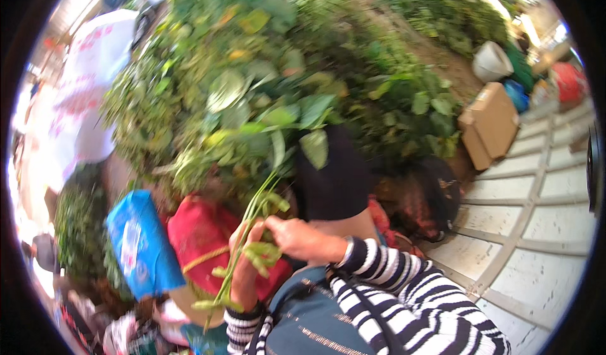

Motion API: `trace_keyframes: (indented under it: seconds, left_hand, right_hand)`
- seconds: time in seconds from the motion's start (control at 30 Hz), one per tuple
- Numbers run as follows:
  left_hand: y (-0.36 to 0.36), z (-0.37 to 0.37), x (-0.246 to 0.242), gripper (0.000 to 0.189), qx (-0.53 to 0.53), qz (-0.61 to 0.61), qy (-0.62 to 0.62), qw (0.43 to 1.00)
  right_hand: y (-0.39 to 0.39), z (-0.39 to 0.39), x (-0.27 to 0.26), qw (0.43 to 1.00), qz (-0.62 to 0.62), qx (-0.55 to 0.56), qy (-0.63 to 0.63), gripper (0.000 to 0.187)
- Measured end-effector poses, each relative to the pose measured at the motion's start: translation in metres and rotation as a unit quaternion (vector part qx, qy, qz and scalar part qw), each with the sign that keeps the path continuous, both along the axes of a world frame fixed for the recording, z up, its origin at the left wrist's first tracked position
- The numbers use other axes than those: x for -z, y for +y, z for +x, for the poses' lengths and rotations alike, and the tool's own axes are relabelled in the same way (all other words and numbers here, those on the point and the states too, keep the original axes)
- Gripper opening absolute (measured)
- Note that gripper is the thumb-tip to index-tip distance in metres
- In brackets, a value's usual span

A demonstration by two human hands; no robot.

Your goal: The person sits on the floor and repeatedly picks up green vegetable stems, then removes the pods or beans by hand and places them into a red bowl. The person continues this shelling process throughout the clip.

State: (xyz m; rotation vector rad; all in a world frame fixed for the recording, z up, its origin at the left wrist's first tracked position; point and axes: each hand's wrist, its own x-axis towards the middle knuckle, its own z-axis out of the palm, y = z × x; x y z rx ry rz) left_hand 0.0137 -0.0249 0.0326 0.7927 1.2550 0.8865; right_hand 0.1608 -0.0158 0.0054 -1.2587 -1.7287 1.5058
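My left hand (246, 255) is closed around the stems of a leafy bean plant (258, 199), which bears plump green pods (262, 256). Close beside it, my right hand (294, 237) has its fingers drawn together at the same plant, by the pods; whether a pod lies between them is hidden. The plant's broad leaves reach up and away, over a large heap of cut green plants (227, 90). Striped knit sleeves cover both forearms.
A red bag (201, 236) and a blue bag (142, 246) lie at the left. Large white sacks (90, 90) stand farther off. A cardboard box (490, 125) and a white bucket (492, 61) are at the right, near a tiled surface (513, 217). Another plant heap (447, 12) lies beyond.
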Motion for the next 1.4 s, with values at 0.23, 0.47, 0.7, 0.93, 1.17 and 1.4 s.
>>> trace_keyframes:
  seconds: [0.23,0.47,0.7,0.93,1.17,1.4]
  left_hand:
    - [-0.002,0.0,0.015,0.025,-0.037,0.022,0.056,0.997]
    - [-0.016,-0.011,0.017,0.029,0.148,0.271,0.321,0.895]
    - [-0.038,-0.029,0.023,0.042,0.254,0.228,0.417,0.842]
    - [0.011,-0.031,0.085,0.033,-0.001,0.047,-0.296,0.954]
    - [-0.003,-0.001,0.06,0.03,0.042,0.05,-0.052,0.997]
    - [-0.006,0.009,0.05,0.027,0.075,0.054,0.025,0.995]
  right_hand:
    - [0.012,0.003,0.03,0.958,0.277,0.036,0.068,0.015]
    - [0.023,0.004,0.025,0.996,0.013,0.035,0.084,0.037]
    - [0.026,0.012,0.004,0.986,0.035,0.11,0.119,0.028]
    - [0.023,0.006,-0.009,0.985,0.141,0.101,0.003,0.012]
    - [0.009,0.0,0.013,0.996,0.073,0.052,0.026,0.018]
    - [0.006,-0.006,0.033,0.996,0.07,0.039,0.023,0.022]
